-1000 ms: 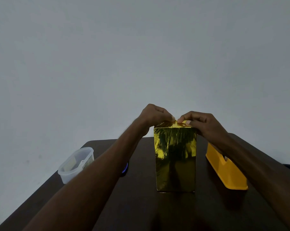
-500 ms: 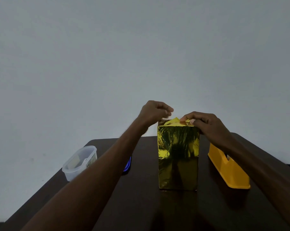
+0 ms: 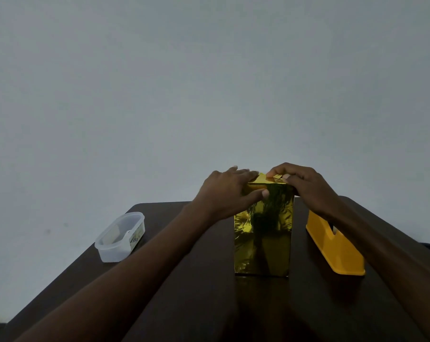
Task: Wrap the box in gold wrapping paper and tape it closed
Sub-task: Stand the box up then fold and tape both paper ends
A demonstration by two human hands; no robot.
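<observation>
The box (image 3: 263, 238), wrapped in shiny gold paper, stands upright on the dark table (image 3: 209, 292) in the middle of the view. My left hand (image 3: 227, 192) lies over its top left corner, with straight fingers across the top and the thumb against the front face. My right hand (image 3: 305, 186) sits at the top right with curled fingers. Its thumb and forefinger pinch the folded gold paper flap (image 3: 270, 178) on the top end. The far side of the box is hidden.
A yellow tape dispenser (image 3: 335, 246) lies right of the box, under my right forearm. A clear plastic container (image 3: 121, 236) stands near the table's left edge. A plain grey wall rises behind the table.
My left hand let go of the top flap, lifted briefly, then came down flat over the box's top left corner. My right hand stayed on the flap.
</observation>
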